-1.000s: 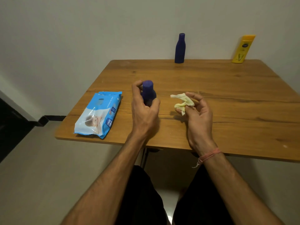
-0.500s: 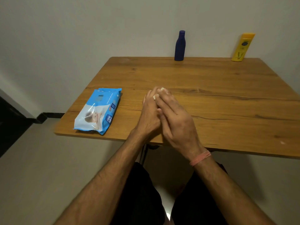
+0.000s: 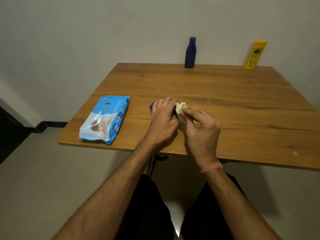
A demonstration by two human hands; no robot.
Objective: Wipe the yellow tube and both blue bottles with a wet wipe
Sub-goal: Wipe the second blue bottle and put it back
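Observation:
My left hand [image 3: 163,118] grips a small blue bottle [image 3: 152,105] tipped sideways over the table; only its end shows past my fingers on the left. My right hand [image 3: 200,129] pinches a crumpled pale yellow wet wipe [image 3: 180,108] and presses it against the bottle's right part. A second, taller blue bottle [image 3: 190,52] stands upright at the table's back edge by the wall. The yellow tube [image 3: 254,55] stands at the back right, leaning on the wall.
A blue pack of wet wipes [image 3: 105,119] lies at the front left of the wooden table [image 3: 242,104]. The wall rises right behind the table. My knees sit under the front edge.
A second ago the bottle stood upright in my left hand with the wipe apart on the right. The hands came together, and now the bottle is tipped sideways with the wipe on it.

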